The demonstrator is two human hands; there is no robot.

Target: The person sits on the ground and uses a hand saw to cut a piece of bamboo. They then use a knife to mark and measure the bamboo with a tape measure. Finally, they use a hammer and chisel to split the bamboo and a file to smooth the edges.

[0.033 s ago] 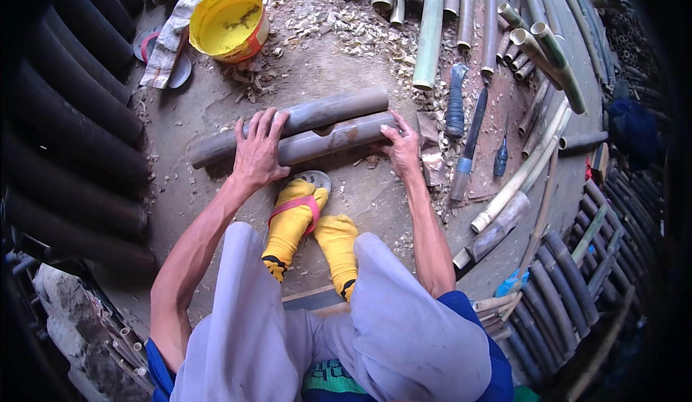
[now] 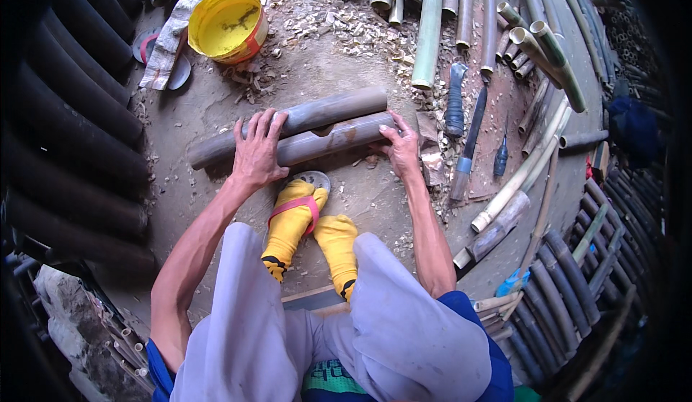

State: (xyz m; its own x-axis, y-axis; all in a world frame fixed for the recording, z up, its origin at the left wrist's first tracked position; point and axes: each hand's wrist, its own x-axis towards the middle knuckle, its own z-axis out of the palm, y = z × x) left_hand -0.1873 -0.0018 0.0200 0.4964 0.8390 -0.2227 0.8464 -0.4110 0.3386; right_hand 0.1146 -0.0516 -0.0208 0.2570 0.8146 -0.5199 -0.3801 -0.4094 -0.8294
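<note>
Two grey-brown bamboo tubes lie side by side on the ground in front of my feet. The near tube [image 2: 306,148] has a notch cut in its upper side, around the middle. My left hand [image 2: 256,153] wraps over its left end, thumb on the near side, fingertips reaching onto the far tube [image 2: 339,109]. At the near tube's right end, my right hand [image 2: 402,147] grips with the thumb in front and fingers over the tip. The far tube extends further left, partly covered by my left hand.
A yellow bucket [image 2: 227,26] stands far left among wood shavings. To the right lie a long-bladed knife [image 2: 472,132], a dark-wrapped tool [image 2: 455,99] and a pointed awl [image 2: 501,155]. Large dark pipes [image 2: 65,150] line the left; bamboo poles [image 2: 430,34] lie at the back and right.
</note>
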